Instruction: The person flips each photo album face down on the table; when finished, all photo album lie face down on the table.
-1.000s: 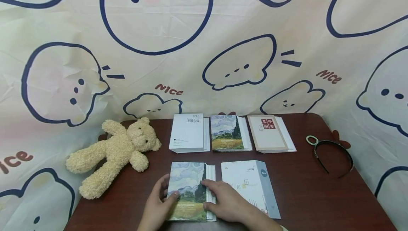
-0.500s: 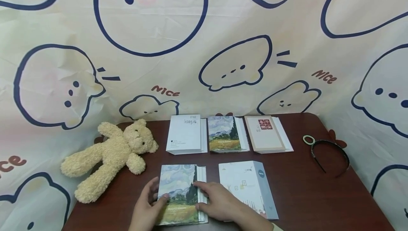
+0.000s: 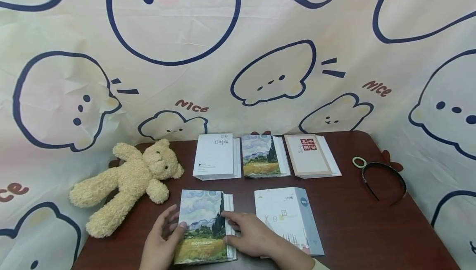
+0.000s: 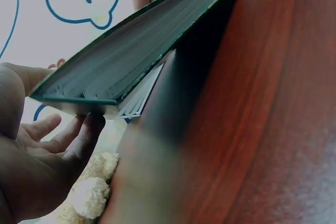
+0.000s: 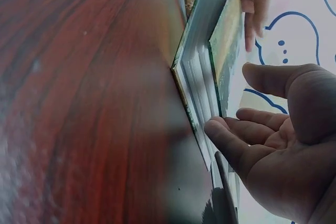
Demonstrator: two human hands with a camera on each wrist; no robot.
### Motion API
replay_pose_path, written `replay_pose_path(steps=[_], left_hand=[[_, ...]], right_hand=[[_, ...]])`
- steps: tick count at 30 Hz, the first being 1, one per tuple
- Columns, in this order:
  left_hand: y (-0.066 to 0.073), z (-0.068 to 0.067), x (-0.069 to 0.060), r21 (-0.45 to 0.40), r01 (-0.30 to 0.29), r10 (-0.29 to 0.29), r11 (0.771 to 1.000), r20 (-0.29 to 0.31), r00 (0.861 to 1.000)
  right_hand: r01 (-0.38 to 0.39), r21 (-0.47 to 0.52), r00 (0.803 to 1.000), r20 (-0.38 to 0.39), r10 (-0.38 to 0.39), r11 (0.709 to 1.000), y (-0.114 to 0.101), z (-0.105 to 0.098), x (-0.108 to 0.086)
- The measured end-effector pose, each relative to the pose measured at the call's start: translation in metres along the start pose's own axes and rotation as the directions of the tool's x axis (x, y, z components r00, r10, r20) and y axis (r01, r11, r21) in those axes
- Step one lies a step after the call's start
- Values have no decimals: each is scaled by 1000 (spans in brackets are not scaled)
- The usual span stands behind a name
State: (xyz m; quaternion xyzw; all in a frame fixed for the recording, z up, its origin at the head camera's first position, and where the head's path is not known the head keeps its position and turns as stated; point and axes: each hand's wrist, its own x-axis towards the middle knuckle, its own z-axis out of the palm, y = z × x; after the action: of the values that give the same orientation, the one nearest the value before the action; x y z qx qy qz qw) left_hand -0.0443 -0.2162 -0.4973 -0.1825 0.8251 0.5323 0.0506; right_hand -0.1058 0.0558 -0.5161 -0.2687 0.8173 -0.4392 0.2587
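Observation:
A photo album (image 3: pixel 202 228) with a painted landscape cover lies on the table before me. My left hand (image 3: pixel 160 241) grips its left side, thumb on the front cover and fingers along the spine (image 4: pixel 79 107). At the opposite edge my right hand (image 3: pixel 249 232) touches the album with extended fingertips, beside the white page edges (image 5: pixel 197 87). In the right wrist view its thumb stands apart from the other fingers. Just right of that hand lies a white album (image 3: pixel 279 212) with a blue-grey spine, partly covered by the forearm.
Along the back of the table (image 3: pixel 357 220) lie a white album (image 3: pixel 213 154), another landscape album (image 3: pixel 260 156) and a beige album (image 3: pixel 308 154). A cream teddy bear (image 3: pixel 135 179) lies at the left. A black headband (image 3: pixel 399 175) with a pale green ring is at the right.
The landscape album and both hands have shifted left, away from the white album beside them. The head view has also moved slightly.

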Motion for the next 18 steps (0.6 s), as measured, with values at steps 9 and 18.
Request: replay_pose_path(steps=[9, 18], left_hand=[[7, -8, -6, -75, -47, 46, 996, -22, 999], [6, -6, -8, -138, -151, 143, 979, -71, 987]], right_hand=[[36, 51, 999, -2, -36, 998, -3, 1, 1], [102, 138, 995, -2, -103, 985, -2, 7, 3]])
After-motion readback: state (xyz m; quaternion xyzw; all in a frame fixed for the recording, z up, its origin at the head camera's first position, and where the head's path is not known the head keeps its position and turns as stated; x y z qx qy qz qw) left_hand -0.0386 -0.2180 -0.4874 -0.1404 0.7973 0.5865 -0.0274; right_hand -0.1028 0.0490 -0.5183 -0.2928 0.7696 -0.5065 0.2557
